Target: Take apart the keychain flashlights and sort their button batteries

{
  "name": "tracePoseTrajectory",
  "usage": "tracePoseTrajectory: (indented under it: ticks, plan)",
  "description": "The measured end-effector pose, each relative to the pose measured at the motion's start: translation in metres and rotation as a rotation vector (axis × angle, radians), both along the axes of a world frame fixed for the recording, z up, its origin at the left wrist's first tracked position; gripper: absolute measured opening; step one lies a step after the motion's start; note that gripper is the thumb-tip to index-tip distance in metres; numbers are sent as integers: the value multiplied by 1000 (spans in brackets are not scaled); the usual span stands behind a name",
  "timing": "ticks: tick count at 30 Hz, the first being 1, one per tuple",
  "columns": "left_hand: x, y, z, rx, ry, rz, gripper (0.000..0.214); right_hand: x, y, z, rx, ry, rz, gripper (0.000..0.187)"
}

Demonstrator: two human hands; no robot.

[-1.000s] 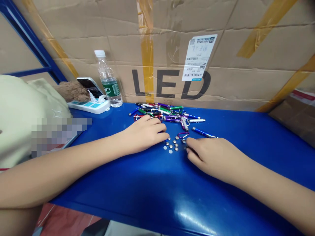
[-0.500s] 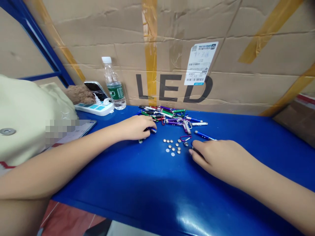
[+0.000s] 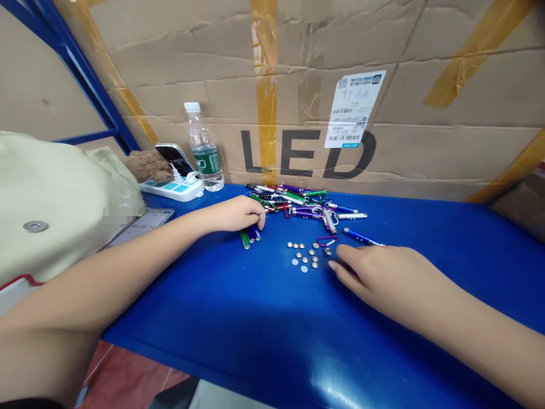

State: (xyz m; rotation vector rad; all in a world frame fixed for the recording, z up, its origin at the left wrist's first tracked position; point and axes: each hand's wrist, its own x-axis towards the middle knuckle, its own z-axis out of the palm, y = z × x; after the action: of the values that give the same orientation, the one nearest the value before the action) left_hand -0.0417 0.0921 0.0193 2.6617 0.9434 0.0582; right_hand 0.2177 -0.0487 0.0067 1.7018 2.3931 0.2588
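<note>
My left hand (image 3: 246, 214) is curled over blue penlight tubes (image 3: 255, 233), whose near ends stick out below the fingers; its grip seems to be on one of them. A green tube (image 3: 244, 239) lies close alongside. Lower right, my right hand (image 3: 378, 272) has thumb and forefinger drawn together; what they hold, if anything, is hidden. By those fingertips sits a small silver cap-like piece (image 3: 327, 251). Several button cells (image 3: 298, 255) and two pale discs (image 3: 304, 269) are scattered between the hands. A blue penlight (image 3: 361, 237) lies just beyond the right hand.
Several coloured penlights with clips are heaped in a pile (image 3: 293, 201) against a large cardboard box (image 3: 213, 68). At the left stand a water bottle (image 3: 206, 156), a power strip (image 3: 179, 188) and a pale bag (image 3: 55, 187). The blue tabletop (image 3: 255, 318) spreads in front.
My left hand has shifted slightly up and back, and the blue tube it carried now lies beside the green one, whose length is exposed. My right hand stays nearly still. The view has shifted slightly.
</note>
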Motion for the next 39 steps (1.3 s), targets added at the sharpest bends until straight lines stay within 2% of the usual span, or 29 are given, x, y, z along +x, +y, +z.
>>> tracePoseTrajectory:
  ticks: [3, 6, 9, 12, 16, 21, 25, 29, 33, 36, 39]
  plan:
    - [-1, 6, -7, 209, -59, 78, 29, 0, 1, -1, -16, 10, -9, 34]
    - [-7, 15, -12, 368, 5, 157, 27, 0, 1, -1, -43, 13, -22, 34]
    - [-13, 24, -14, 331, 99, 219, 26, 0, 1, -1, -55, 21, -12, 33]
    - [-16, 29, -14, 290, 112, 219, 23, 0, 0, -1, -33, 32, 10, 33]
    - [-16, 27, -11, 363, 70, 189, 25, 1, 0, -2, 42, 67, 24, 30]
    - [-3, 7, -4, 504, -31, 165, 31, 2, 0, -5, 243, 271, 89, 27]
    - [13, -20, -1, 450, -307, 7, 36, -1, -1, -7, 270, 504, 147, 27]
    - [28, -49, -1, 378, -395, -235, 26, -8, -4, -6, 166, 791, 110, 44]
    - [36, -69, -3, 294, -409, -301, 21, -14, -6, -3, -40, 1029, 115, 51]
    - [41, -80, -6, 250, -470, -310, 21, -17, -6, -2, -125, 1197, 88, 35]
    - [45, -89, -8, 138, -525, -250, 23, -18, -6, -1, -188, 1440, -2, 20]
